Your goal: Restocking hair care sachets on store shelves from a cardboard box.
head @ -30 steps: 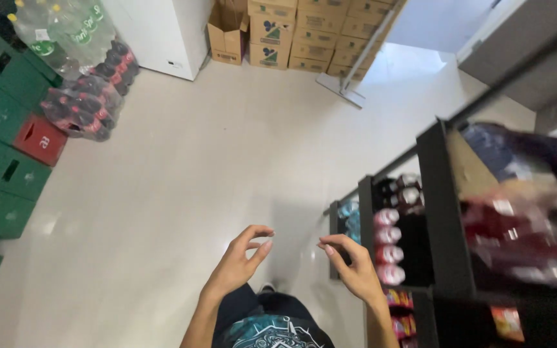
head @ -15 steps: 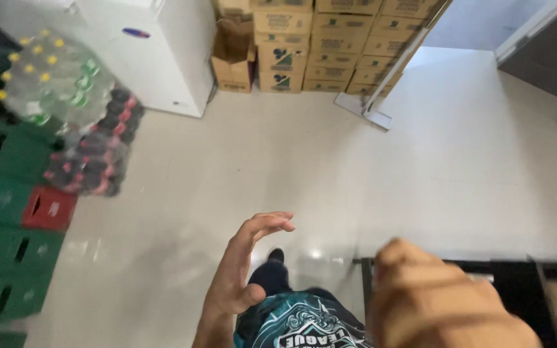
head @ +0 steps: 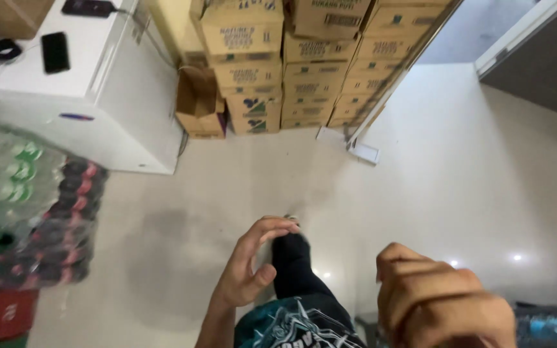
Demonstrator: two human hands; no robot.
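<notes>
My left hand point(head: 249, 264) hovers over the pale tiled floor point(head: 227, 187) with curled, spread fingers and holds nothing. My right hand point(head: 443, 303) is close to the camera at the lower right, blurred, its fingers curled into a loose fist; whether anything lies inside it is hidden. Below both hands I see my dark trouser leg point(head: 294, 264) and a teal patterned shirt point(head: 298, 325). The corner of a dark shelf with a blue package point(head: 549, 325) shows at the bottom right, beside my right hand.
Stacked cardboard boxes point(head: 291, 64) stand against the far wall. A white chest freezer point(head: 78, 96) with a black phone point(head: 55, 51) on top is at the left. Shrink-wrapped soda bottles point(head: 66, 219) and a red crate point(head: 4, 316) line the left edge.
The view has swung from the shelf of bottles toward the floor and boxes. My right hand has risen close to the camera and closed; my left hand stays open.
</notes>
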